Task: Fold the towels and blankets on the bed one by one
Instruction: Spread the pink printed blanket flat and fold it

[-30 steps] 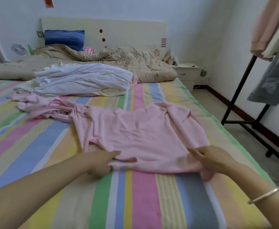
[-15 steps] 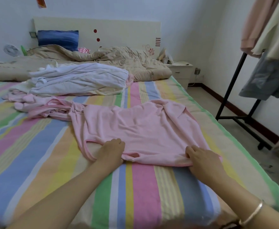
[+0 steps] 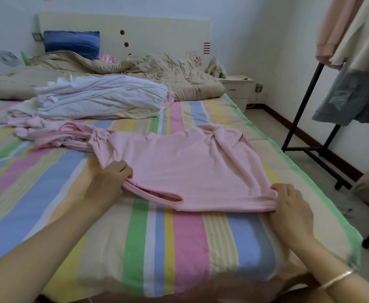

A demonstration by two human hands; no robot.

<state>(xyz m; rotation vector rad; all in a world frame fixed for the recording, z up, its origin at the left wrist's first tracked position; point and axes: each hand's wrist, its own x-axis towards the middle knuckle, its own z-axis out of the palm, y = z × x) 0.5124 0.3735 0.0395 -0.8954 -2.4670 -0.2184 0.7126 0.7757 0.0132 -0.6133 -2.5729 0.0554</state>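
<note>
While your left hand pinches the near-left corner of the pink towel and your right hand grips its near-right corner, the towel lies flat on the striped bed, long axis side to side. Bare sheet shows on its near side; a white blanket lies beyond it.

The towel lies on the bed — heaped blankets behind it leftward, a quilt beyond them.

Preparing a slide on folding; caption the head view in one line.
Left hand and right hand grip the near corners of a pink towel spread on the striped bed.
</note>
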